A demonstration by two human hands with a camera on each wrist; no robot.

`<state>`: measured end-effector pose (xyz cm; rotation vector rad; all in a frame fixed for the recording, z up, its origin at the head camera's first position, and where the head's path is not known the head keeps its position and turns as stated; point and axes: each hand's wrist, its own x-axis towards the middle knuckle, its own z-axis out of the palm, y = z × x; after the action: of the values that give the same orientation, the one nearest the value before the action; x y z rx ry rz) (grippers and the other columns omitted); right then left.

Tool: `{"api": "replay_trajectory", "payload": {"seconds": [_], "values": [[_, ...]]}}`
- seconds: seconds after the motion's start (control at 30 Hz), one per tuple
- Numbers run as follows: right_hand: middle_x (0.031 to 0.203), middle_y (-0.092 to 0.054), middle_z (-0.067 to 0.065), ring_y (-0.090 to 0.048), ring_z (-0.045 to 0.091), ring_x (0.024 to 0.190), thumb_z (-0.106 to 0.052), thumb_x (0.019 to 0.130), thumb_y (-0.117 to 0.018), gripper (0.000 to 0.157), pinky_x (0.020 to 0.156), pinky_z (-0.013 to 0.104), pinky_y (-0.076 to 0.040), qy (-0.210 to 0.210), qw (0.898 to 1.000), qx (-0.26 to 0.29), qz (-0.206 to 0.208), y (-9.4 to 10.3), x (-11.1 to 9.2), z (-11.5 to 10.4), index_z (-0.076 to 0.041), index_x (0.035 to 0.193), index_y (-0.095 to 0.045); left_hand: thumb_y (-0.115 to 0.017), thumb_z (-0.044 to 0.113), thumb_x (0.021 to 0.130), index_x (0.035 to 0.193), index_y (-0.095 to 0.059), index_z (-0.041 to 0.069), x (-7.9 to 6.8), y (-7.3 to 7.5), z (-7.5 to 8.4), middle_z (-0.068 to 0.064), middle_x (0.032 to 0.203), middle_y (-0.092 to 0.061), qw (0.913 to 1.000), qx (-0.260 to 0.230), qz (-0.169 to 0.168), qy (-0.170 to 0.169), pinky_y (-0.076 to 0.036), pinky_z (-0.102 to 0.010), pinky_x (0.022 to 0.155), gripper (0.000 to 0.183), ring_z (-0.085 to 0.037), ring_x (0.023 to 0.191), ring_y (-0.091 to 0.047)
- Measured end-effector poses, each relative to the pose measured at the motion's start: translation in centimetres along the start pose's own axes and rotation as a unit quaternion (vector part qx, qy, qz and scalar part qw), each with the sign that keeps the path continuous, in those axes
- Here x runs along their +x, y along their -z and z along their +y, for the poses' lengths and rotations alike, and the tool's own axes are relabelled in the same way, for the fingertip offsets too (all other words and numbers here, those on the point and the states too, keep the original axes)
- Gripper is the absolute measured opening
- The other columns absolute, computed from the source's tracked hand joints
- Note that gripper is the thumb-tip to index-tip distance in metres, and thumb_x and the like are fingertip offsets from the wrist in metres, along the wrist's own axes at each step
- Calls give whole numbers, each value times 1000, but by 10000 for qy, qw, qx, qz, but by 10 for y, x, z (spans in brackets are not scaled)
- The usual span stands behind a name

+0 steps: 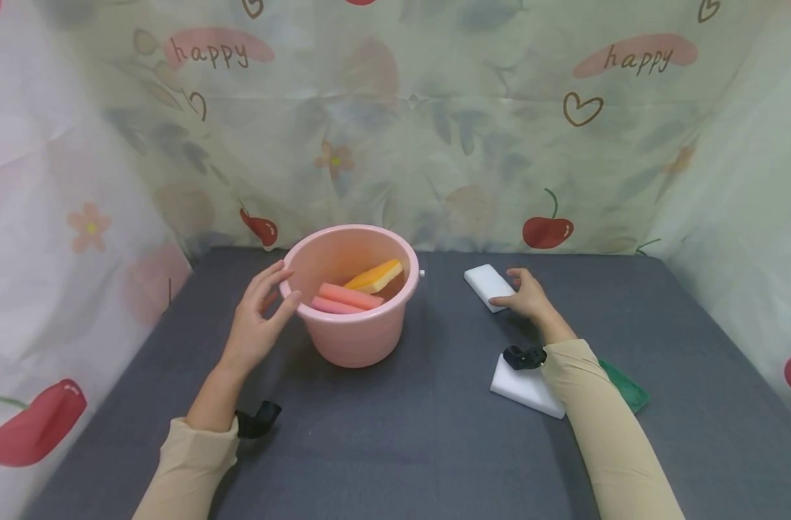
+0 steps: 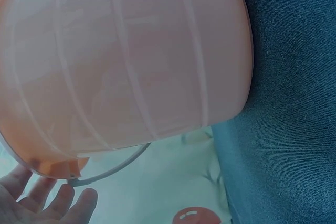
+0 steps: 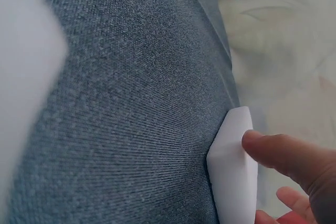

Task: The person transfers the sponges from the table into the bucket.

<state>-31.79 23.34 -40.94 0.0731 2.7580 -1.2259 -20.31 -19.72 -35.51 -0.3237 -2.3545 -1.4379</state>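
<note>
A pink bucket (image 1: 352, 336) stands upright on the dark table, holding a yellow-and-white sponge (image 1: 373, 276) and two pink pieces (image 1: 349, 297). At its left rim is my left hand (image 1: 258, 321), fingers and thumb spread apart. In the left wrist view, the fingers of this hand (image 2: 50, 203) lie near the rim and the bucket's handle (image 2: 113, 170). On the right, a white sponge block (image 1: 488, 286) lies flat on the table. My right hand (image 1: 530, 297) reaches over its right end, thumb (image 3: 278, 153) over the block, the other fingers beyond its far side.
A second white block (image 1: 525, 390) lies nearer, partly under the right wrist's black camera strap (image 1: 525, 357). Beside it a green pad (image 1: 625, 386) is partly hidden by the right sleeve. Printed curtains (image 1: 415, 144) rise behind the table (image 1: 395, 448) and at both sides.
</note>
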Motion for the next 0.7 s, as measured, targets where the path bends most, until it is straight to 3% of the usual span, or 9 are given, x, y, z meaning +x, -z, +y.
{"api": "replay_trajectory", "payload": {"seconds": [0.5, 0.7], "values": [[134, -39, 35, -41, 43, 121, -17, 76, -73, 83, 103, 52, -36, 218, 9985, -502, -64, -2, 2, 3, 6, 140, -25, -61, 15, 89, 131, -52, 5, -1, 0, 0, -11, 148, -36, 10000, -29, 18, -18, -31, -57, 109, 44, -29, 138, -31], [137, -37, 34, -40, 42, 122, -16, 78, -71, 81, 104, 52, -35, 148, 9995, -279, 21, 1, -1, 0, 4, 141, -24, -61, 16, 89, 131, -51, 5, -1, 0, 1, -11, 148, -36, 10000, -33, 15, -11, -32, -57, 109, 44, -29, 138, -31]]}}
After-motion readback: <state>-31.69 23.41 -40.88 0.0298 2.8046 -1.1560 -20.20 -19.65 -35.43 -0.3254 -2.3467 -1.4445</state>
